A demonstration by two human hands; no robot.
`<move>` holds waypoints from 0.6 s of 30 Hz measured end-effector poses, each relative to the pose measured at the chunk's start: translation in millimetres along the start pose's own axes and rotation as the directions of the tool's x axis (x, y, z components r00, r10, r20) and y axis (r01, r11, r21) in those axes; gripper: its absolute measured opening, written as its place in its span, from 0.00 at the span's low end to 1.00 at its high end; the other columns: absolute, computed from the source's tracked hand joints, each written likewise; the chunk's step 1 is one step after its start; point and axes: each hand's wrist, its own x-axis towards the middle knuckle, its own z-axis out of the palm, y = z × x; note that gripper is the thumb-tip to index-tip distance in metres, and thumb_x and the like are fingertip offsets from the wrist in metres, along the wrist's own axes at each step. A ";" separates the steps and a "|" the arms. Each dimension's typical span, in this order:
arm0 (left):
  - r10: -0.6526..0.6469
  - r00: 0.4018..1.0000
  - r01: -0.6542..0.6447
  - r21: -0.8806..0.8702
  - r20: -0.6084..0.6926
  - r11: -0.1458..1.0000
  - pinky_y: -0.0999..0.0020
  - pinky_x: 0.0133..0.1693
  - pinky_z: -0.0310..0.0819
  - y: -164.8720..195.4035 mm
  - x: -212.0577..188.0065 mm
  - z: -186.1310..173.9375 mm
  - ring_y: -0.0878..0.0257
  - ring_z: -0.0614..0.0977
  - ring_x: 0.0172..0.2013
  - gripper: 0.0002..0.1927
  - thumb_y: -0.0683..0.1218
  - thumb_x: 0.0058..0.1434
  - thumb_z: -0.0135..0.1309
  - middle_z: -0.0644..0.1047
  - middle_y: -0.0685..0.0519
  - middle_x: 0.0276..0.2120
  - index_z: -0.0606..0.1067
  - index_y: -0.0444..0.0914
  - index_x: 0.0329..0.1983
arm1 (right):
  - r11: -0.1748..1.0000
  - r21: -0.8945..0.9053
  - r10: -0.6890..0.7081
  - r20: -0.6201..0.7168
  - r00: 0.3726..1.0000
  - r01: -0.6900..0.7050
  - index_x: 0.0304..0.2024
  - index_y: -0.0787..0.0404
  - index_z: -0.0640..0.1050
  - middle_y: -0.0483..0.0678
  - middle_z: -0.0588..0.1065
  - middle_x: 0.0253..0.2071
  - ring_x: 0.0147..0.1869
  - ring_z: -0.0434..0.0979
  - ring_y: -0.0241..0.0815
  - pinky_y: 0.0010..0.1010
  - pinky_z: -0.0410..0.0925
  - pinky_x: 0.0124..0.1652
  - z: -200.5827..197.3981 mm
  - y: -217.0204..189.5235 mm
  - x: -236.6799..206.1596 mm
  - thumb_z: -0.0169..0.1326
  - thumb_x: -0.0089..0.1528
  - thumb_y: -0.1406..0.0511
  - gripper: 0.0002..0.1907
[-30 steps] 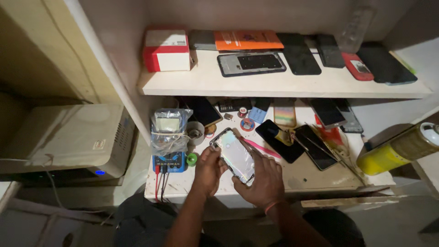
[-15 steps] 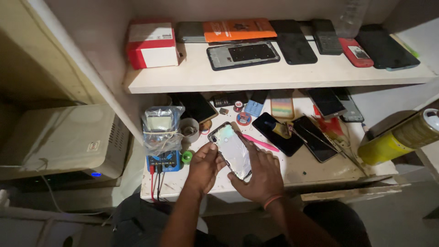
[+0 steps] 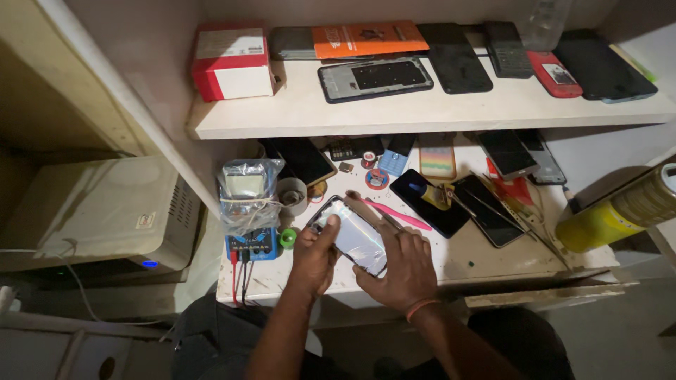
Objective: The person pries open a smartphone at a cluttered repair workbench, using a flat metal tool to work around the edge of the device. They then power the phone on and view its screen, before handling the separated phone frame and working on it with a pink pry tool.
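- we hold a smartphone point(image 3: 350, 236) flat on the desk point(image 3: 486, 264), screen side up, at the front edge where both hands reach it without stretching.
- our left hand point(image 3: 315, 257) grasps the phone's left edge, thumb pressed onto the upper corner of the glass; this pins the device against sliding.
- our right hand point(image 3: 403, 267) lies over the lower right end of the phone, fingers spread flat, bracing it from the opposite side.
- a pink plastic pry tool point(image 3: 398, 214) lies just beside the phone, close enough to pick up in one move.
- a blue multimeter point(image 3: 248, 211), wrapped in a clear bag, stands to the left with its leads hanging over the desk edge, out of the work zone.
- several other phones, including a black phone point(image 3: 429, 204), lie farther back on the desk, apart from the one in hand.
- the shelf point(image 3: 422, 112) above carries a red and white box point(image 3: 232, 63) and a bare phone frame point(image 3: 373, 77), stored clear of the desk.
- a yellow can point(image 3: 620, 211) lies tilted at the right.
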 end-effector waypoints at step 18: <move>-0.096 0.995 0.096 0.111 -0.011 0.989 0.63 0.47 0.77 -10.1 3.9 -8.4 0.61 0.82 0.41 0.16 0.46 0.66 0.59 0.81 0.45 0.43 0.75 0.30 0.51 | 0.998 0.055 -0.029 0.026 0.999 0.028 0.64 0.69 0.65 0.62 0.72 0.53 0.53 0.70 0.62 0.50 0.62 0.52 0.8 6.6 -2.6 0.62 0.49 0.52 0.47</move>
